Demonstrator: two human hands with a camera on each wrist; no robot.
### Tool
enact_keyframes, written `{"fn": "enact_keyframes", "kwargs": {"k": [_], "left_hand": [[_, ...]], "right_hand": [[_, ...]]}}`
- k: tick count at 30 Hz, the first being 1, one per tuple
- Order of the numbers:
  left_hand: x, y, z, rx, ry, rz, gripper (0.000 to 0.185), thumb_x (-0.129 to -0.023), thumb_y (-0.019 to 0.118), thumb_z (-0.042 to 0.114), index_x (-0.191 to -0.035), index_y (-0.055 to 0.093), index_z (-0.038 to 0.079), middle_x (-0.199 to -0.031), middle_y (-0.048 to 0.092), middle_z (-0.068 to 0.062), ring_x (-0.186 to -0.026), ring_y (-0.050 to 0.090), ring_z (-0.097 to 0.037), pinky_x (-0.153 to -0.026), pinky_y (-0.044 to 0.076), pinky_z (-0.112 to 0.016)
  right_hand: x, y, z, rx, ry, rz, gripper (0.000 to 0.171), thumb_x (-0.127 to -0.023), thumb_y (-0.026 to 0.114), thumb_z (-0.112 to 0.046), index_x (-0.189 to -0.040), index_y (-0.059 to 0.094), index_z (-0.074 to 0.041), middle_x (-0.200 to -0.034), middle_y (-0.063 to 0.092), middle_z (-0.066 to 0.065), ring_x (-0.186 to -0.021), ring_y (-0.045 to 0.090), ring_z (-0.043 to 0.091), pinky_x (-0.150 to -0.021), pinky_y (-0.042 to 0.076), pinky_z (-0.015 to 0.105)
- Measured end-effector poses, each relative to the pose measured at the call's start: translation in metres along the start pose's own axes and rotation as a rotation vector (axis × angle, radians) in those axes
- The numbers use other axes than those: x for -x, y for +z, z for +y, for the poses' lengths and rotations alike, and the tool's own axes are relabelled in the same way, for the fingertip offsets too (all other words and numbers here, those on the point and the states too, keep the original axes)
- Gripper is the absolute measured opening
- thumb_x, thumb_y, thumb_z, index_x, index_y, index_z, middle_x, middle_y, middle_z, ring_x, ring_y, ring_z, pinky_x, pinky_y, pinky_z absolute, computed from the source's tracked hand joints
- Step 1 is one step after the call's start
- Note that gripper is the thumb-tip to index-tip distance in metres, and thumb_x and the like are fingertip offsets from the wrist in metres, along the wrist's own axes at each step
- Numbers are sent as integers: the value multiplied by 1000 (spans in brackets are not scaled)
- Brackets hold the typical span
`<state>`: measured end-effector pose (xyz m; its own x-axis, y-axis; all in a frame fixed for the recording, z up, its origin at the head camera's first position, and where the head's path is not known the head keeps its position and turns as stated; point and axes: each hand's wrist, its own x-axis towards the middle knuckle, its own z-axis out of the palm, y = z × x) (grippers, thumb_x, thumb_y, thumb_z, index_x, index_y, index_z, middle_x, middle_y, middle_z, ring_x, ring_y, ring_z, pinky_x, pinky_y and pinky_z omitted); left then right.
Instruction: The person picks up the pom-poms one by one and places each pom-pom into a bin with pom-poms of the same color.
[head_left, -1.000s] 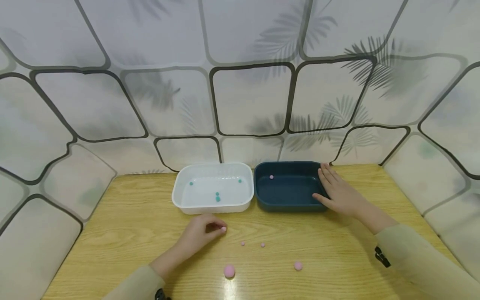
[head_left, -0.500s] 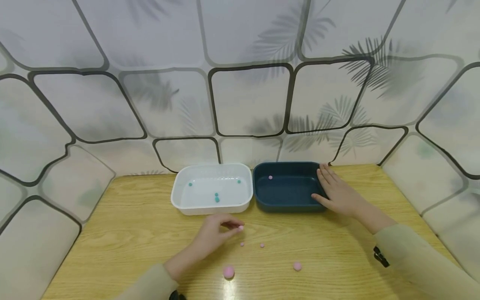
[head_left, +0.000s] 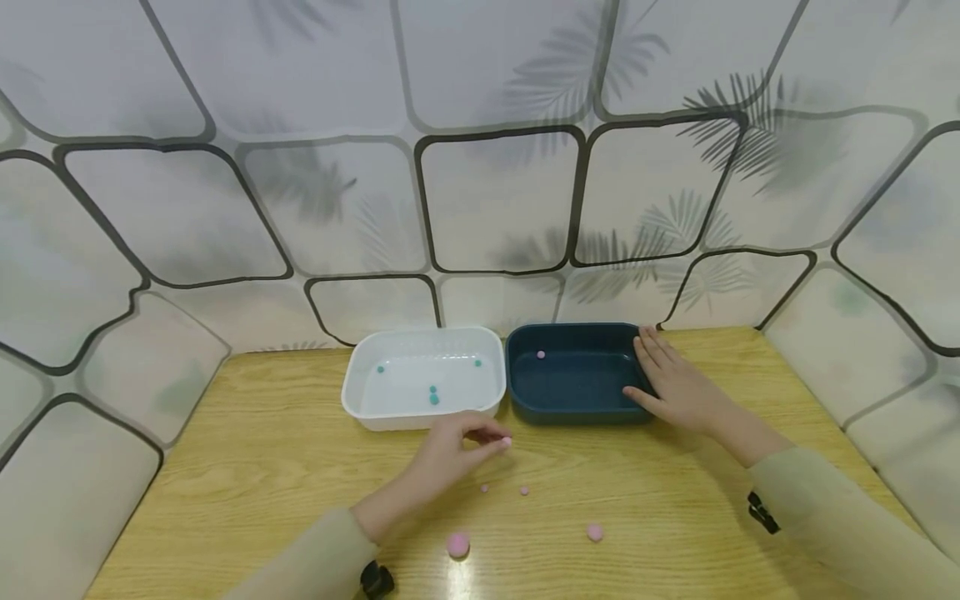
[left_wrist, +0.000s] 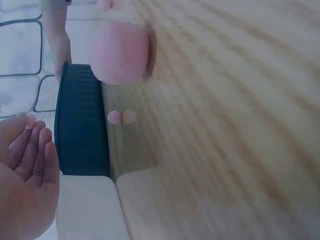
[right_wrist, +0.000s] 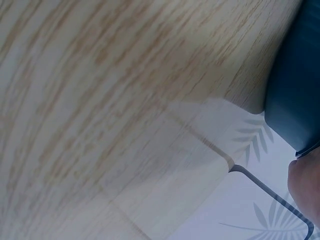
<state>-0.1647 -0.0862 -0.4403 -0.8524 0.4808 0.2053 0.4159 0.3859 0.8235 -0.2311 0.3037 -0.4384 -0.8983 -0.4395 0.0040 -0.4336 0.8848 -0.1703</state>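
Left hand: left hand pinches a small pink ball at its fingertips, above the counter, just before the white tray.
Right hand: right hand lies with straight fingers on the right rim of the dark blue tray, holding nothing.
Trays: side by side at the far edge; teal balls in white, one pink bead in blue.
Loose: four pink balls near the front edge.
Handling note (judgement): keep the pinch light, clear the blue rim before letting go, brace that tray.

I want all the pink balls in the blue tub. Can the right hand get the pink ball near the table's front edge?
Probably yes. The right hand rests on the blue tub, and only bare table lies between it and the pink ball.
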Motion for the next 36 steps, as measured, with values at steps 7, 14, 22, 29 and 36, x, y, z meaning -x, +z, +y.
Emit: {"fn": "enact_keyframes", "kwargs": {"k": [7,14,22,29,36], "left_hand": [[-18,2,5,-10,53,2,15,-98,77,13,-107,81,1,-100,81,-8,-89,75,-16,-84,62,-22],[-39,-1,10,-39,67,22,14,-100,75,15,-109,82,6,-103,82,-7,-92,76,-21,-83,62,-24],[-62,3,15,-28,24,38,18,-101,75,18,-113,81,6,-107,82,-8,-93,76,-22,-79,59,-19],[-82,9,11,2,-13,62,19,-101,75,16,-114,80,3,-111,81,-11,-97,77,-26,-81,60,-20],[-101,15,7,66,-57,103,17,-98,77,14,-110,81,2,-114,81,-14,-102,78,-29,-84,63,-23]], "right_hand": [[0,0,0,-10,-3,4,95,-108,55,-52,-163,16,15,-173,5,37,-163,6,52,-130,19,67],[-1,0,0,-10,-4,3,95,-108,55,-52,-163,17,15,-173,6,37,-163,5,52,-130,19,67],[-1,2,3,-12,-15,8,96,-108,53,-54,-163,15,16,-172,6,38,-163,5,52,-130,19,66],[-1,2,3,-16,-15,11,95,-108,54,-53,-163,16,15,-173,6,38,-163,5,52,-130,19,67],[-1,3,4,-12,-14,7,94,-109,54,-52,-163,16,15,-173,5,37,-163,5,52,-130,18,67]]}}
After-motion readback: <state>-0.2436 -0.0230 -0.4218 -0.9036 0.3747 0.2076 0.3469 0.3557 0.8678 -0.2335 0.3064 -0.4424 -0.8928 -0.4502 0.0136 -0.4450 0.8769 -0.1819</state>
